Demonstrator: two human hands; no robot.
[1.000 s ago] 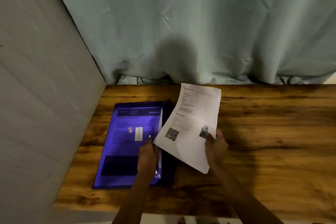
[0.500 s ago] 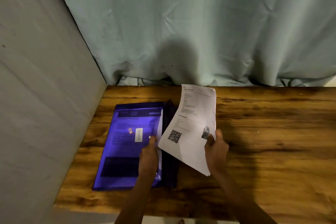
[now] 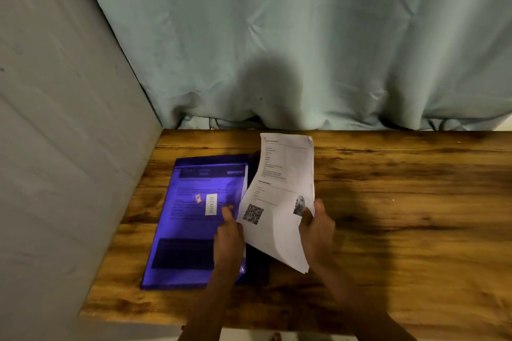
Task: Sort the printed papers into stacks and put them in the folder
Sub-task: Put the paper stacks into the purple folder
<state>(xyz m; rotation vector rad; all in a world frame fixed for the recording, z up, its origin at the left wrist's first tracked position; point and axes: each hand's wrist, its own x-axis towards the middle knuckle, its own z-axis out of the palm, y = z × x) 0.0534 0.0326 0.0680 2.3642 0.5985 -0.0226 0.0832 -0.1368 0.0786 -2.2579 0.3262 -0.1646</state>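
A translucent blue folder (image 3: 191, 219) lies on the left part of the wooden table (image 3: 401, 202), with printed sheets showing through its cover. My left hand (image 3: 228, 232) rests on the folder's right edge, fingers at the cover's opening side. My right hand (image 3: 315, 227) pinches a thin stack of white printed papers (image 3: 282, 194) by its right edge. The top sheet bears text, a QR code and a small photo. The stack is tilted up off the table, its left edge over the folder's dark spine side.
A grey wall (image 3: 55, 147) runs close along the table's left side. A pale green curtain (image 3: 304, 50) hangs right behind the table's far edge. The table's near edge lies just below the folder.
The paper stack has swung more upright and narrower in view, shifting slightly left toward the folder. My left hand stays on the folder's edge.
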